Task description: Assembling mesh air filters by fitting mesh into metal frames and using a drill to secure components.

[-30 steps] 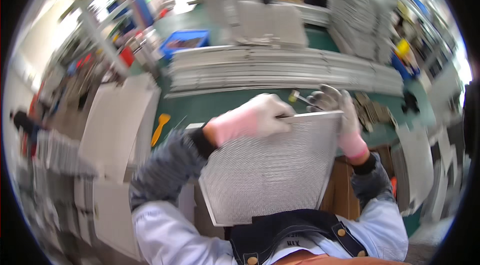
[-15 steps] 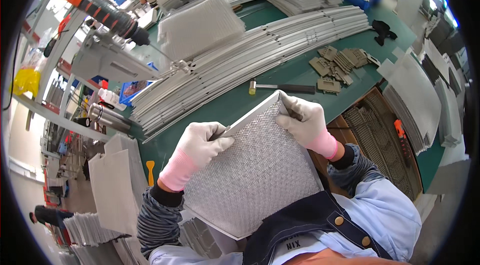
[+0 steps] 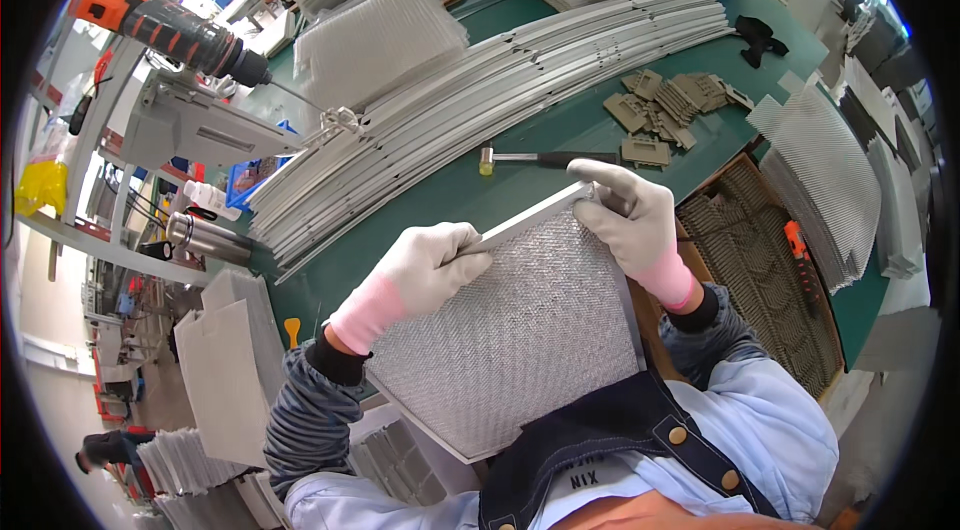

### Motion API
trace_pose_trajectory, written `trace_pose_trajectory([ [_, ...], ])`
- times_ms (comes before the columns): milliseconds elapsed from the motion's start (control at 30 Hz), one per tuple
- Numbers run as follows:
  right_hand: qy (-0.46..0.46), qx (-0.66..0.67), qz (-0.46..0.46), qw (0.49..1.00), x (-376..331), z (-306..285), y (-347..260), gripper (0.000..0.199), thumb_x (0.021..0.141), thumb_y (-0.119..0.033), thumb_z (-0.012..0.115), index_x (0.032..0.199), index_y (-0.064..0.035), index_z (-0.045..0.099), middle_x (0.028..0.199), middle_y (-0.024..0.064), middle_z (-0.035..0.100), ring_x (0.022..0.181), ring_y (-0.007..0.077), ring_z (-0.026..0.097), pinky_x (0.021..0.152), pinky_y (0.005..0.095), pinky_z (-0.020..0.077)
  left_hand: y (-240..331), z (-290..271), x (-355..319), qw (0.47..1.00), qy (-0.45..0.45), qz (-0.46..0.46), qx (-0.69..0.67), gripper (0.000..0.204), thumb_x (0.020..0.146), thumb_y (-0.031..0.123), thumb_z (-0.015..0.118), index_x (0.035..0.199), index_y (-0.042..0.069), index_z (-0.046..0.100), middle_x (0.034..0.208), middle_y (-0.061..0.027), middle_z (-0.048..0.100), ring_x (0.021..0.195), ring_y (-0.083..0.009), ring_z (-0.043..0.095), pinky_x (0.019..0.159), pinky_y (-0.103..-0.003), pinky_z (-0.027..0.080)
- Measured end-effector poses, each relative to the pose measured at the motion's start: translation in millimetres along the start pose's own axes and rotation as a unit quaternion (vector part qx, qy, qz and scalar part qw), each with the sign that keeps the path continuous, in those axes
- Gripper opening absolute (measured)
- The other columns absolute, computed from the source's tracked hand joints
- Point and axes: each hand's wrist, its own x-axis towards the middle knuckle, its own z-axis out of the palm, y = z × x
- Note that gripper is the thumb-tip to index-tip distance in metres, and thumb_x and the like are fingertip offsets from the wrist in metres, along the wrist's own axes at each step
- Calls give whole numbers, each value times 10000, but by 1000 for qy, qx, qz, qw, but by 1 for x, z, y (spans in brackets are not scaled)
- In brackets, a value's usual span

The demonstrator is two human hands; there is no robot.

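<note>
Careful: your left hand (image 3: pixel 425 265) and right hand (image 3: pixel 628 212), closed on the mesh filter panel (image 3: pixel 510 335)'s top frame strip (image 3: pixel 530 217), could let the strip twist off the panel.

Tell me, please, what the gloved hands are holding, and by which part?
A metal mesh filter panel, gripped along its top frame edge: left hand at the left corner, right hand at the right.

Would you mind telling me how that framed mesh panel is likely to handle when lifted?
The mesh panel probably stays stiff: its metal frame looks straight though held only at the top edge by the left hand and right hand. It seems light for its size. The fine mesh may dent if pressed.
</note>
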Motion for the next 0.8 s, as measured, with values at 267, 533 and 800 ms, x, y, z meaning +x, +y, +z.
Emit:
trace_pose_trajectory([
  [267,-80,27,6,996,21,15,-7,247,833,37,642,1080,22,629,851,3,631,707,6,534,609,165,444,-19,-10,-16,998,0,-39,-46,188,915,168,617,972,-11,624,661,26,497,590,-56,420,570,-236,398],
  [533,-127,-7,24,992,35,22,-28,202,813,38,642,1015,34,634,858,40,657,706,29,563,633,189,465,16,-21,20,998,-38,31,-33,260,919,172,599,1070,-38,623,721,-9,582,648,-71,508,623,-245,441],
  [800,-250,-99,58,961,24,8,-28,465,732,-16,738,1146,-13,526,726,-53,523,645,22,464,605,183,428,-3,7,18,994,29,103,24,322,897,217,633,1130,3,574,699,-118,635,637,-201,642,606,-334,493],
])
